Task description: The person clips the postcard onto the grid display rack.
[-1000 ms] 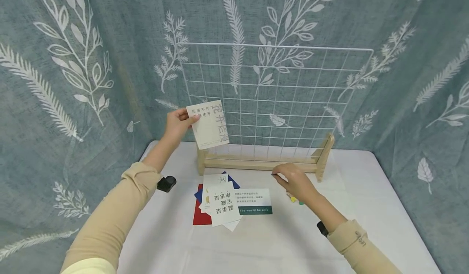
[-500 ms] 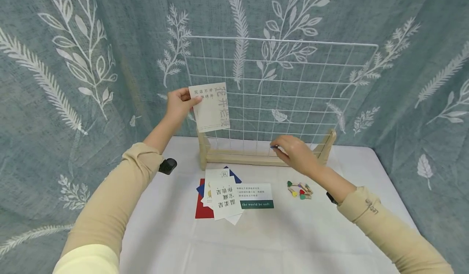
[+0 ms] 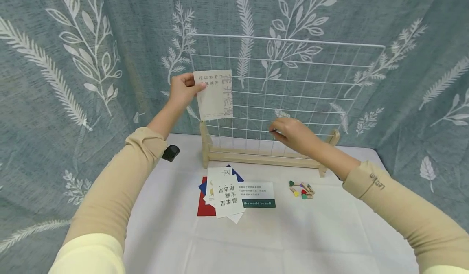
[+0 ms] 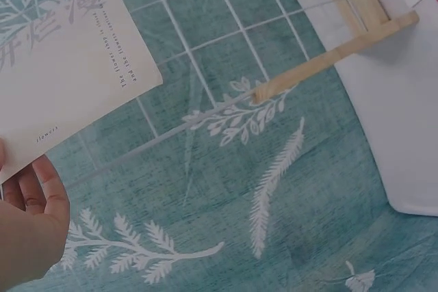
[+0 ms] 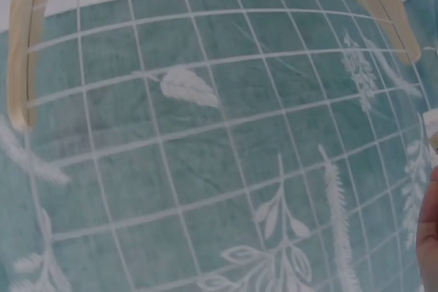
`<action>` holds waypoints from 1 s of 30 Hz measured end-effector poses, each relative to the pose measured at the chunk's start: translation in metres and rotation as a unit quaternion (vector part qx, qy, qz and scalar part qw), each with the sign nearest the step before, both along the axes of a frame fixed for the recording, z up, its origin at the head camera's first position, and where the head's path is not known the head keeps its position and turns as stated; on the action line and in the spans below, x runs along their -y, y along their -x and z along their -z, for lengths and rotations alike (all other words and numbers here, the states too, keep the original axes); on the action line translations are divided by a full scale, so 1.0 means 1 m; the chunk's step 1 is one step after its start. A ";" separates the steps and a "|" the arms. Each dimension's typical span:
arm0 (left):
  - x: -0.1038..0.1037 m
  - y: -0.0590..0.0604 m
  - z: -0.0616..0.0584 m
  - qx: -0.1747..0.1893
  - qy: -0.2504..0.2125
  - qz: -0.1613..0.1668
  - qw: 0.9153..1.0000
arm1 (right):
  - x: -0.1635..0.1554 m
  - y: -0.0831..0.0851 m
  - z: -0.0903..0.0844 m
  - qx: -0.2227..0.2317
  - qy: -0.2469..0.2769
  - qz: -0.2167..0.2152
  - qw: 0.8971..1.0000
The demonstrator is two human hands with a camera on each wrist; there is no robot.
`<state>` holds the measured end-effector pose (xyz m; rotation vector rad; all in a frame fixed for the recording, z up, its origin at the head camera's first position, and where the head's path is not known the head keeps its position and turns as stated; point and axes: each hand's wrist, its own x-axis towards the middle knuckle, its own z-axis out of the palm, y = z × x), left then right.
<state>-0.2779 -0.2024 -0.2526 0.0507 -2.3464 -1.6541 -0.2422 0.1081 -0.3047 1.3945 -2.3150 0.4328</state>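
Two beige sleeves reached forward from the near edge of the white surface (image 3: 256, 241), both arms lifted clear of it. Nearest on the surface, around its middle, lay a loose pile of cards (image 3: 225, 194): white ones with black lettering on top, a red and a blue one beneath, and a card with a dark green band (image 3: 258, 194) touching the pile's right side. Just to the right of that sat a small cluster of coloured clips (image 3: 301, 189), apart from the cards. Near the far edge stood the wooden base (image 3: 261, 158), holding the white wire grid (image 3: 293, 86) upright against the leaf-patterned curtain (image 3: 73, 62). The right hand (image 3: 291, 133) hovered in front of the grid's lower rows, its fingers drawn together in a pinch on something too small to make out. Higher and further left, the left hand (image 3: 183, 90) pinched a pale card (image 3: 214, 95) by its upper left corner, thumb on the face, and held it flat against the grid's left side, well above the base. A small black object (image 3: 170, 152) rested at the far left corner of the surface.
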 end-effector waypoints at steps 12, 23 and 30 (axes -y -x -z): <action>0.000 0.009 -0.026 -0.023 0.007 -0.016 1.000 | 0.023 0.005 -0.049 0.001 0.009 -0.034 0.999; 0.005 0.015 -0.040 -0.032 0.017 -0.021 0.999 | 0.042 0.016 -0.086 0.016 -0.056 -0.058 0.997; 0.006 0.017 -0.052 -0.024 0.019 -0.016 0.999 | 0.049 0.027 -0.106 0.025 -0.064 -0.026 0.997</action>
